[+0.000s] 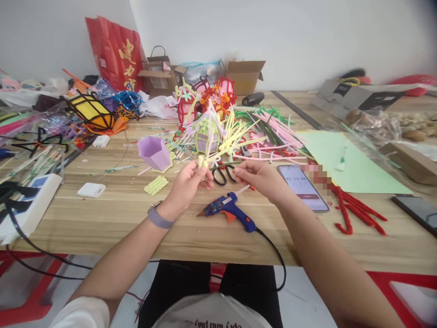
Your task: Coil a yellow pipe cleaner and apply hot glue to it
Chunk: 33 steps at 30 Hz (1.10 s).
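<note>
Between thumb and fingers, my left hand (191, 180) pinches a small pale-yellow pipe-cleaner piece (203, 161) that looks knotted or coiled. My right hand (257, 177) is closed on the end of a thin dark green pipe cleaner (221, 165), which runs across toward the left hand. Whether the two pieces are joined, I cannot tell. Black-handled scissors (219, 176) lie just beyond, between the hands. Below them rests a blue hot glue gun (228, 207), nozzle to the left. A braided yellow pipe-cleaner panel (156, 186) and an open purple hexagonal box (154, 152) lie left of my left hand.
A green and purple lantern (206, 136) stands amid loose pipe cleaners (269, 130). A phone (302, 187) showing a timer lies by my right forearm, near red pipe cleaners (358, 209). A white power strip (30, 205) sits at left. The glue gun's cord (278, 255) hangs over the edge.
</note>
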Tool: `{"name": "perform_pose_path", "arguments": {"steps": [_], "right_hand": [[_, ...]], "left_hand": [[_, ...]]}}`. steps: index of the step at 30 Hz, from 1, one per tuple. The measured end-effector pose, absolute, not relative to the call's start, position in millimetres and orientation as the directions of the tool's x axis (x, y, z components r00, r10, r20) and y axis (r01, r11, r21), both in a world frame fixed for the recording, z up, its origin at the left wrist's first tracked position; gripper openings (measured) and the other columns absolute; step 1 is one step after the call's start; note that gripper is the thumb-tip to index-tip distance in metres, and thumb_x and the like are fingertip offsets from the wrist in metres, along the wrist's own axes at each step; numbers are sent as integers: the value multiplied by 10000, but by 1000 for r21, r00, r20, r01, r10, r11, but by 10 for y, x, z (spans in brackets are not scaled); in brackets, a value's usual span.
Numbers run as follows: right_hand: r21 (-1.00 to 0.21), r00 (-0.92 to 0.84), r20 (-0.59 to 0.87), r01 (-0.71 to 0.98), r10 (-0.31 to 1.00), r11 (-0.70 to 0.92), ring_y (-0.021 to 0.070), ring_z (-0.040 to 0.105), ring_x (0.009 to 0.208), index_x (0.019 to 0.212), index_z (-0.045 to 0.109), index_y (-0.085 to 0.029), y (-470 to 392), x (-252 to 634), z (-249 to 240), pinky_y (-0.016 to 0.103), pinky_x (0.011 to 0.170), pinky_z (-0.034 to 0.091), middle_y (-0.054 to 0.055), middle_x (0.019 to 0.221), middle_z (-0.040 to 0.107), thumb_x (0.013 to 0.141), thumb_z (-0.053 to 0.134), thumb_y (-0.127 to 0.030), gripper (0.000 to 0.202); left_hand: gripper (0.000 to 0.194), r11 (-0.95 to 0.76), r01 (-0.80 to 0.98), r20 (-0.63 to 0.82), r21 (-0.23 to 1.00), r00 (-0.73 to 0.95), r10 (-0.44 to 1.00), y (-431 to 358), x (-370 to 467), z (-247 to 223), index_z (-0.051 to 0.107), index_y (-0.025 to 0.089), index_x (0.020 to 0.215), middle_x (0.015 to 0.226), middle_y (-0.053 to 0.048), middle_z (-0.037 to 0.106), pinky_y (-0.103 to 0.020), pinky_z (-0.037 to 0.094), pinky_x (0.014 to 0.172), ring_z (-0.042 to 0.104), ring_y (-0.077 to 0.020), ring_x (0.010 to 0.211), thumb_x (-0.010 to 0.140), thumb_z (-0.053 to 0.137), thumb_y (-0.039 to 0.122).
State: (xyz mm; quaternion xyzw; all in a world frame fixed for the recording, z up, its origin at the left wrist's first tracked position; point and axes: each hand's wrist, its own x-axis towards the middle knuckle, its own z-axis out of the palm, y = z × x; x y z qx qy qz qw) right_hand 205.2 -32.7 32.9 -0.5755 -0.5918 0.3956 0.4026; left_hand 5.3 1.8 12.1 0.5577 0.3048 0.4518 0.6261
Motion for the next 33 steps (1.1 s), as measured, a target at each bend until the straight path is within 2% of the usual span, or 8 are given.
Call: {"name": "perform_pose_path", "arguments": {"steps": [3,5,8,11,18,27,31,33], "right_hand": [[-733,-52,-21,680,998,20,118,482,536,695,627,-204,-593,2170,375,260,526,340,-17,603,599,800,583,-375,206],[-652,-58,-118,757,991,-33,143,528,596,731,645,-220,-804,2213,283,270,557,368,-7,657,630,802,559,-335,160],[-653,-23,-261,740,965,-159,165,575,667,889,659,-218,-1043,2225,65,282,604,417,16,772,678,809,539,-341,190],[-688,35,-271,692,962,-219,167,591,685,899,646,-202,-1121,2183,-52,277,611,424,26,800,690,805,521,-325,200],[-450,75,-299,868,951,-210,167,581,681,718,587,-208,-986,2020,123,262,575,358,15,727,660,769,505,-276,117],[-405,-29,-329,907,944,-114,210,612,730,805,648,-206,-874,1933,163,279,595,364,42,770,683,751,608,-354,162],[-370,6,-256,923,967,-104,214,609,757,770,601,-197,-938,1828,146,285,624,376,53,786,657,738,579,-237,55],[-424,-1,-247,900,969,-107,195,605,732,799,565,-206,-991,1802,166,286,640,399,33,766,647,769,525,-234,58]], "left_hand": [[272,-48,-241,137,969,370,919,65,36,107,529,162,880,716,17,607,-181,478,502,585,-80,561,818,647,399],[271,-55,-249,149,967,377,914,69,29,101,525,165,874,721,17,607,-179,482,500,585,-78,562,820,645,402],[275,-56,-257,157,965,391,907,55,30,102,517,167,862,722,17,608,-178,486,499,583,-76,558,817,648,406],[268,-63,-263,168,963,400,901,42,40,106,513,164,844,720,16,609,-179,487,498,584,-74,556,821,645,396],[222,-101,-251,201,963,409,890,47,44,96,508,164,853,716,8,615,-179,464,488,582,-80,561,847,617,357],[154,-108,-294,190,950,268,945,163,12,94,449,182,767,626,56,491,-148,284,434,377,-37,469,883,535,235],[148,-73,-298,142,952,216,966,202,5,84,425,186,746,618,59,468,-149,270,449,367,-40,478,867,511,184],[137,-65,-305,126,950,185,975,232,-6,75,416,194,763,625,62,469,-150,260,445,368,-42,477,851,520,191]]}}
